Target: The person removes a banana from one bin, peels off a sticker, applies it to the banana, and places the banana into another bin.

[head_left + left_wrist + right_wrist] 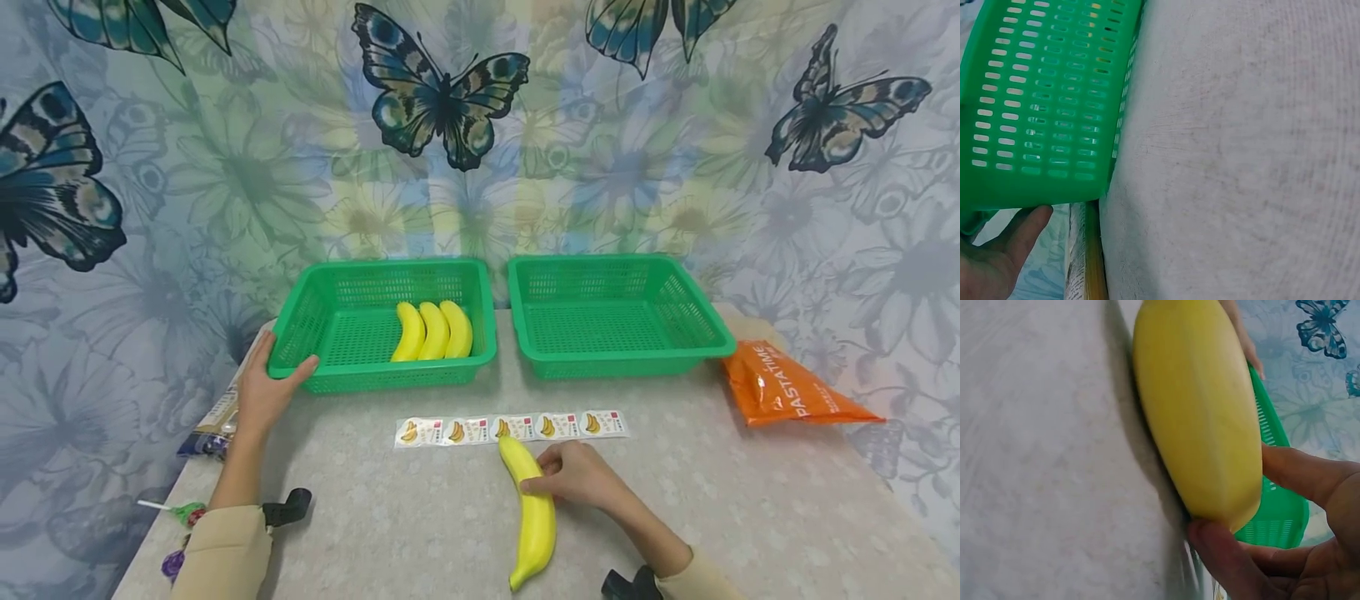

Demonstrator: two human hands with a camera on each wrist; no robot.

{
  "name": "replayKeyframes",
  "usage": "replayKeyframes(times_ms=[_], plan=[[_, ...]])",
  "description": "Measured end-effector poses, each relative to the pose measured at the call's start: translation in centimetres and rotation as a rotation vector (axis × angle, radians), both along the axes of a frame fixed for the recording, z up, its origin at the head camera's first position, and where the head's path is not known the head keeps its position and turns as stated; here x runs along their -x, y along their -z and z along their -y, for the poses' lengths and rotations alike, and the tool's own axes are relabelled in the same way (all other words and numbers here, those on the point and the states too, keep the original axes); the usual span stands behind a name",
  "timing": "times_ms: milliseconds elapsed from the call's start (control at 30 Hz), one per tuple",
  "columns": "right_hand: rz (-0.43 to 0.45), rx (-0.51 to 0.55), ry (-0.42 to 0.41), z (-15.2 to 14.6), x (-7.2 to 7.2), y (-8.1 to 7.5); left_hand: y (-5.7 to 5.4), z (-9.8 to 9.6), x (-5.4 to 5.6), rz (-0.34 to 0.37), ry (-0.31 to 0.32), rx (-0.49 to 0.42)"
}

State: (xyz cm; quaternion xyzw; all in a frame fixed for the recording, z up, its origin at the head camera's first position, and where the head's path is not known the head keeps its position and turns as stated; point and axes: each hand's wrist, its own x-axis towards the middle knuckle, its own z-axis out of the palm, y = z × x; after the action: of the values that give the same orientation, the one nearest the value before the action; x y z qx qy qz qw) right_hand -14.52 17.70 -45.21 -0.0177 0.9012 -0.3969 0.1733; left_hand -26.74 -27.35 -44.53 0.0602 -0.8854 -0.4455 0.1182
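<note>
- The sticker strip (512, 428) lies on the surface (420, 517) and serves as landmark; its five labels each show bananas.
- Right hand (581, 475): just in front of the strip, thumb and fingers bent inward, pinching the loose banana (536, 525) near its upper half; the right wrist view shows digits against two sides of the fruit.
- That banana stretches forward from the strip's middle toward the person, its far tip overlapping the third label from the head camera; whether it lifts off the surface, I cannot tell.
- Left hand (258, 396): left of the strip, gripping the near left corner of the left basket (397, 377); thumb and fingers are spread wide around that corner.
- The left basket sits behind the strip, toward its left; three bananas (433, 332) lie inside, side by side.
- The right basket (615, 367) stands behind the strip, toward its right; an orange packet (787, 387) lies well right of the strip.
</note>
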Motion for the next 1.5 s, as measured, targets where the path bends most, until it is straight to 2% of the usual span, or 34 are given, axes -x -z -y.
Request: replayKeyframes(times_ms=[233, 367, 667, 867, 967, 1067, 1133, 1200, 1233, 1333, 1433, 1500], plan=[[-0.004, -0.031, 0.032, 0.1, 0.1, -0.1, -0.1, -0.3, 0.2, -0.011, -0.006, 0.007], [-0.018, -0.031, 0.042, 0.2, 0.1, 0.1, -0.2, -0.3, 0.0, -0.01, -0.023, 0.015], [-0.017, -0.049, 0.027, 0.4, -0.2, 0.2, -0.1, -0.9, -2.0, 0.025, -0.129, 0.108], [-0.041, -0.05, 0.015, 0.4, 0.1, 0.4, -0.7, -1.9, -2.9, -0.063, -0.152, 0.23], [-0.042, -0.059, 0.017, 0.4, 0.2, 0.3, -1.0, -2.6, -3.7, -0.188, -0.148, 0.329], [-0.041, -0.075, 0.029, 0.4, 0.2, 0.0, -1.0, -3.8, -4.9, -0.376, -0.112, 0.435], [-0.042, -0.085, 0.036, 0.4, 0.2, -0.2, -0.8, -4.7, -5.7, -0.494, -0.063, 0.481], [-0.042, -0.085, 0.04, 0.4, 0.1, -0.3, -0.7, -5.9, -6.6, -0.558, 0.006, 0.493], [-0.04, -0.085, 0.041, 0.5, 0.0, -0.3, -0.5, -6.5, -7.0, -0.568, 0.046, 0.491], [-0.033, -0.076, 0.037, 0.5, -0.1, -0.3, -0.1, -8.1, -8.2, -0.513, 0.186, 0.477], [-0.031, -0.071, 0.029, 0.5, -0.2, -0.2, 0.3, -9.5, -9.0, -0.387, 0.31, 0.482], [-0.038, -0.063, 0.024, 0.5, -0.3, -0.1, 0.6, -10.1, -9.2, -0.307, 0.367, 0.502]])
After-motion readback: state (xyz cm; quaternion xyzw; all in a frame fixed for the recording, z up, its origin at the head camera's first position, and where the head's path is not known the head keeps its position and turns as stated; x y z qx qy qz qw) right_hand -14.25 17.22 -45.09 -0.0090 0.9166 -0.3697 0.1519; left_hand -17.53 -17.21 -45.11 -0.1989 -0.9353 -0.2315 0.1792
